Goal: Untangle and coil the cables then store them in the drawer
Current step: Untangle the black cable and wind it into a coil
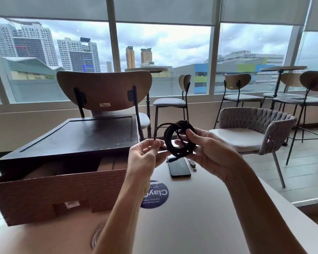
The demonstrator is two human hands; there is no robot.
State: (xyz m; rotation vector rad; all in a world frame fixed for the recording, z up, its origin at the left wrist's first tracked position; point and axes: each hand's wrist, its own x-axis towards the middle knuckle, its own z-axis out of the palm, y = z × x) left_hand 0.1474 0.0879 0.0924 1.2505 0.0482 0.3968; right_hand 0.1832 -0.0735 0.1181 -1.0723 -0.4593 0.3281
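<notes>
Black braided cable (170, 138), wound into a neat ring above the table, sits pinched in the right hand (207, 149) while left-hand fingers (154, 143) nip its loose tail, best tucked snugly before the open wooden drawer (59, 191) at left.

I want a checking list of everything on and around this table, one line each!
Surface: tan table, round blue sticker on it.
Job's things: black cable coil held in the air; drawer pulled open, box top dark.
Clutter: phone lying flat, small keys-like item beside it.
Grippers: left hand pinches the loose cable end; right hand has its grip on the coil.
Cables: one, mostly coiled.
Surroundings: chairs, stools, big windows.
</notes>
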